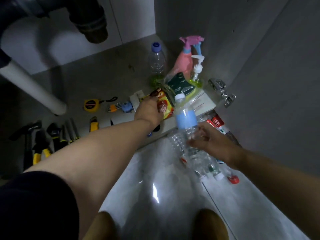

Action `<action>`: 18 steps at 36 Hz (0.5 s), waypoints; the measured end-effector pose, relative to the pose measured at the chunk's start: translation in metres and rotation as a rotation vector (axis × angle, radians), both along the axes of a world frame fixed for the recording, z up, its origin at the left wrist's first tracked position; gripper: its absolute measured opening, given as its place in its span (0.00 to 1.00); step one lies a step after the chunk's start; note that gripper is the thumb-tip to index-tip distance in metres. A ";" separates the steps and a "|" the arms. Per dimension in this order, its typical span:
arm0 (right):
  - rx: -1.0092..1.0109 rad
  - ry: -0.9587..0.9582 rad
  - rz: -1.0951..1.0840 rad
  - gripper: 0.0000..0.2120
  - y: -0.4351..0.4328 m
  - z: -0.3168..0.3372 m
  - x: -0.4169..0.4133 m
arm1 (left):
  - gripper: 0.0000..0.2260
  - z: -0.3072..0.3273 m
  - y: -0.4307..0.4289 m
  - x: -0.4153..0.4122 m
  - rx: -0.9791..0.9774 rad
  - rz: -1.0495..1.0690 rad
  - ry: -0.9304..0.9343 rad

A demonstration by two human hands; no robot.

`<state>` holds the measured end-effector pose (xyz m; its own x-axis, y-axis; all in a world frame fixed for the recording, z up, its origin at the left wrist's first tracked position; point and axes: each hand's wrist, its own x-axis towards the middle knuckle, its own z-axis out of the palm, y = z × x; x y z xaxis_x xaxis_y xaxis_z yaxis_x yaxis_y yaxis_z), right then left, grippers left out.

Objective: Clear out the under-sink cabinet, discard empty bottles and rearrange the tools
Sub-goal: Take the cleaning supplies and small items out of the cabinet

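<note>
At the front edge of the cabinet, my left hand pinches a red-and-yellow packet — at its three o'clock, my right hand grips a blue-labelled bottle, cap toward twelve.

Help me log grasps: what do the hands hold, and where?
Left hand: red-yellow packet, left edge. Right hand: blue-labelled bottle, below its label.

Your left hand: fingertips hidden under the red-yellow packet, print too blurred to read. Your right hand and the blue-label bottle are motion-smeared, grip unclear. Your left forearm hides part of the pliers. Drain pipe cut off at the top edge.
</note>
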<state>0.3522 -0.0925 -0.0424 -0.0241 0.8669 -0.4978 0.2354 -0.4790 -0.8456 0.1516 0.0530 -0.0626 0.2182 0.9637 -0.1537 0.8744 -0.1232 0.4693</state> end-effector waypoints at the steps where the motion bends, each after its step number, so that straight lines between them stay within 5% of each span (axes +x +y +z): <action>1: -0.025 -0.009 0.052 0.25 -0.004 -0.001 -0.002 | 0.23 0.001 -0.001 -0.001 0.030 0.005 -0.016; 9: -0.300 -0.287 0.602 0.35 -0.040 -0.029 -0.017 | 0.25 0.029 -0.022 -0.032 0.116 -0.050 -0.174; 18: -0.023 -0.760 0.468 0.37 -0.045 -0.082 -0.077 | 0.25 0.031 -0.059 -0.073 0.070 -0.165 -0.221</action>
